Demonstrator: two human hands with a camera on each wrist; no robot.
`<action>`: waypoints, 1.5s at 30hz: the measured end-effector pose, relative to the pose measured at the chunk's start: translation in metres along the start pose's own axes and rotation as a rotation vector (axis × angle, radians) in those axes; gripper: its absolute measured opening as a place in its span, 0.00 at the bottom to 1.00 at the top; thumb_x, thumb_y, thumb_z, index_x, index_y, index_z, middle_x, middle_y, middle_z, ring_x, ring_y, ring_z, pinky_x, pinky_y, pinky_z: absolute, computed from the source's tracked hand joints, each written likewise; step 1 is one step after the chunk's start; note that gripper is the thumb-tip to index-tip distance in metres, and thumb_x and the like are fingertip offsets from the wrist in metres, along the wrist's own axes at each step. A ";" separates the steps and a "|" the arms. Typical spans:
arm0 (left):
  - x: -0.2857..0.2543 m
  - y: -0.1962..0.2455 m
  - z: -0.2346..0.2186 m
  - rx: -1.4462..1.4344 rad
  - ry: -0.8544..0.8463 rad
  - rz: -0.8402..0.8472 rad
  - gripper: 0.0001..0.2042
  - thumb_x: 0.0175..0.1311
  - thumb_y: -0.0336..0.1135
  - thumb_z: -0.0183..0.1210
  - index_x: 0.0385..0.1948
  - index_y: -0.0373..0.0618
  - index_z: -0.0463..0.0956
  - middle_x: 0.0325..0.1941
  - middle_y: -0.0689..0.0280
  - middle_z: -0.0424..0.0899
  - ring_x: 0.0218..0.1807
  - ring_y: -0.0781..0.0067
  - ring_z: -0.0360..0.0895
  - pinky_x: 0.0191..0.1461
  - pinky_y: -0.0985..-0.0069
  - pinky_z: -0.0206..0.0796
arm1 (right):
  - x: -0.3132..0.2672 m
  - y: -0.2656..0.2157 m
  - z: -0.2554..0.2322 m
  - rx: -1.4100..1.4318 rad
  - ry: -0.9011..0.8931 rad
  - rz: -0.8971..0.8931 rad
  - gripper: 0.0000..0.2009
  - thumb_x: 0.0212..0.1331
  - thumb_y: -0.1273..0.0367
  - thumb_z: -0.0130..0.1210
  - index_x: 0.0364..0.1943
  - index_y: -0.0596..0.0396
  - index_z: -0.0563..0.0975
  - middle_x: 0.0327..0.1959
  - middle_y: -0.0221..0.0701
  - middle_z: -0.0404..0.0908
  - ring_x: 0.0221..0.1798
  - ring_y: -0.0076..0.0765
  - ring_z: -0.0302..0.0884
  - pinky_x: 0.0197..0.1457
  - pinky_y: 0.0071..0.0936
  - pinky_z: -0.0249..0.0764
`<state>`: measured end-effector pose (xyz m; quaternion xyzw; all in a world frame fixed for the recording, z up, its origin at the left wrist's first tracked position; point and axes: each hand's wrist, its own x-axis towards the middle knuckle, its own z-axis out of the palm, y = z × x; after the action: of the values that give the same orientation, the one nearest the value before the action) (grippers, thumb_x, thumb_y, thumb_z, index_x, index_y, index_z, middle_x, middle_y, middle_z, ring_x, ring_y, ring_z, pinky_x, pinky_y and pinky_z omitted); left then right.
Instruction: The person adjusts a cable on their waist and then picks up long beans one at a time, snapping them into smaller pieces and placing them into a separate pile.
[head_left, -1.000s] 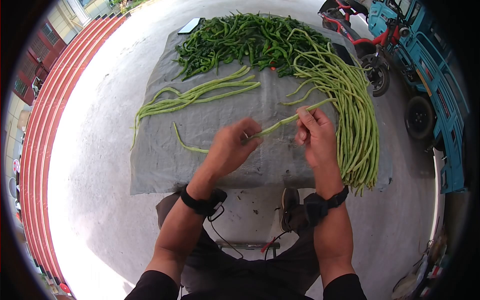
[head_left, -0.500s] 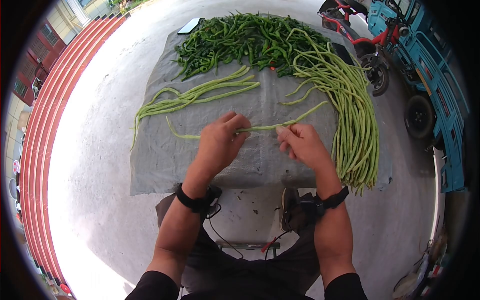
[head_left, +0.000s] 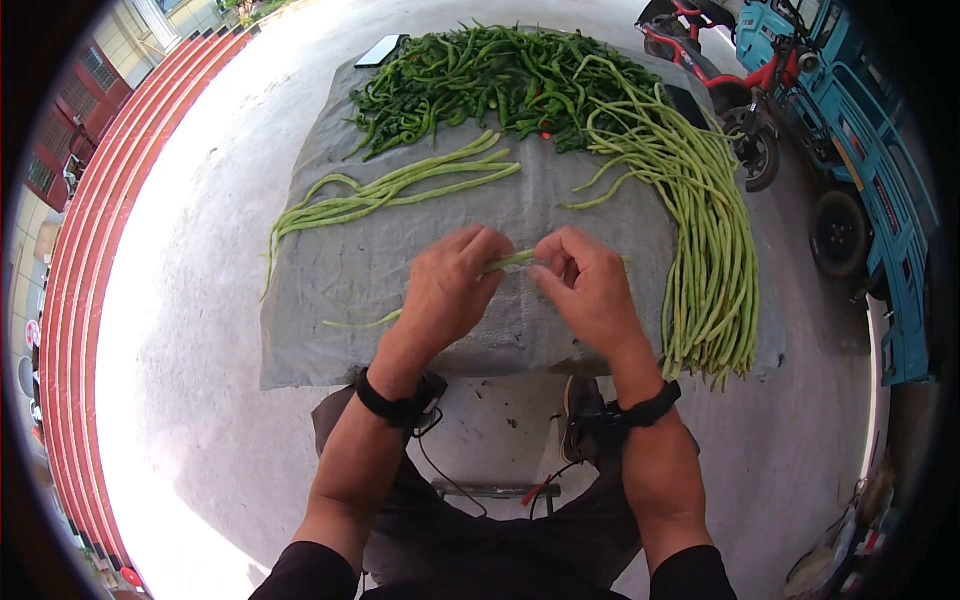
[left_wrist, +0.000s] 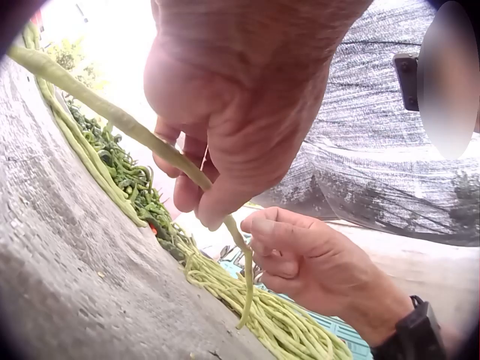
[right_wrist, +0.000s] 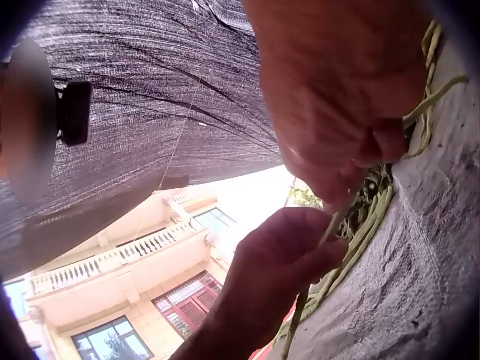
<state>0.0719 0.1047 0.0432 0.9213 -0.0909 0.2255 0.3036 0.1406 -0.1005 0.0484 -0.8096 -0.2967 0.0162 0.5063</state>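
A single long green bean (head_left: 517, 260) stretches between my two hands above the grey cloth. My left hand (head_left: 448, 290) pinches it between thumb and fingers, and its thin tail hangs out to the left of that hand. Close beside it, my right hand (head_left: 592, 290) pinches the bean with thumb and forefinger; a short tip shows past the knuckles. In the left wrist view the bean (left_wrist: 112, 114) runs under the left palm, and its far end bends down by the right fingertips. A few long beans (head_left: 390, 190) lie apart at the left of the cloth.
The grey cloth (head_left: 330, 350) bears a heap of green peppers (head_left: 490, 80) at the back and a large bundle of long beans (head_left: 712, 250) along the right. A phone-like flat thing (head_left: 380, 51) lies at the back left corner. A blue three-wheeler (head_left: 870, 180) stands beyond on the right.
My right hand has moved left and a little down along the bean, close to the left hand. The bean's right end has dropped from beside the bundle, and its left tail hangs lower.
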 end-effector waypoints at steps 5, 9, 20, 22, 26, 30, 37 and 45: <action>0.000 0.005 0.001 0.001 -0.008 -0.001 0.17 0.58 0.25 0.71 0.48 0.46 0.79 0.39 0.59 0.89 0.42 0.51 0.89 0.44 0.60 0.79 | -0.002 -0.003 0.013 -0.155 0.047 -0.215 0.15 0.54 0.78 0.70 0.45 0.54 0.79 0.41 0.37 0.78 0.40 0.46 0.84 0.43 0.42 0.81; -0.001 0.004 0.003 -0.002 0.005 0.013 0.18 0.58 0.25 0.71 0.50 0.47 0.78 0.38 0.59 0.89 0.41 0.51 0.89 0.43 0.59 0.78 | -0.005 -0.004 0.021 -0.317 0.067 -0.236 0.15 0.55 0.78 0.69 0.44 0.52 0.79 0.46 0.37 0.76 0.45 0.51 0.85 0.45 0.47 0.82; 0.007 0.024 -0.009 0.168 0.303 0.201 0.21 0.53 0.22 0.72 0.51 0.45 0.79 0.49 0.58 0.87 0.59 0.47 0.82 0.63 0.56 0.72 | 0.000 -0.005 0.015 -0.185 0.109 -0.161 0.11 0.58 0.76 0.69 0.42 0.53 0.79 0.41 0.37 0.78 0.40 0.52 0.84 0.41 0.44 0.79; 0.005 0.024 -0.008 0.148 0.361 0.236 0.20 0.53 0.21 0.71 0.49 0.44 0.80 0.49 0.58 0.87 0.59 0.47 0.82 0.64 0.56 0.72 | 0.003 -0.004 0.009 -0.163 0.158 -0.154 0.10 0.58 0.76 0.70 0.41 0.54 0.80 0.40 0.37 0.79 0.39 0.50 0.83 0.38 0.42 0.77; 0.000 0.029 -0.004 0.157 0.476 0.296 0.18 0.54 0.19 0.68 0.46 0.44 0.80 0.49 0.59 0.87 0.59 0.48 0.83 0.63 0.56 0.72 | 0.010 -0.003 -0.008 -0.130 0.257 -0.122 0.09 0.59 0.76 0.70 0.39 0.56 0.81 0.36 0.35 0.80 0.33 0.40 0.81 0.34 0.35 0.74; 0.001 0.031 -0.003 0.110 0.465 0.275 0.16 0.54 0.17 0.66 0.44 0.44 0.81 0.48 0.59 0.86 0.57 0.48 0.83 0.59 0.58 0.74 | 0.014 0.008 -0.024 0.037 0.339 -0.026 0.08 0.63 0.74 0.70 0.38 0.58 0.80 0.31 0.28 0.79 0.29 0.25 0.75 0.32 0.28 0.70; 0.000 0.029 0.008 -0.011 0.315 0.126 0.15 0.55 0.17 0.65 0.44 0.42 0.81 0.44 0.56 0.84 0.49 0.49 0.83 0.52 0.61 0.75 | 0.016 0.025 -0.052 0.462 0.371 0.040 0.07 0.70 0.71 0.68 0.39 0.55 0.79 0.30 0.17 0.76 0.29 0.12 0.67 0.30 0.19 0.63; -0.001 0.028 0.020 -0.069 0.221 0.103 0.14 0.57 0.17 0.65 0.43 0.43 0.80 0.42 0.59 0.85 0.45 0.51 0.85 0.47 0.62 0.77 | 0.006 0.011 -0.078 0.568 0.416 -0.052 0.06 0.72 0.72 0.67 0.44 0.55 0.80 0.34 0.19 0.77 0.29 0.11 0.65 0.29 0.16 0.60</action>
<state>0.0692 0.0703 0.0433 0.8739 -0.1118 0.3374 0.3315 0.1758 -0.1644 0.0786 -0.6144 -0.1916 -0.0799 0.7612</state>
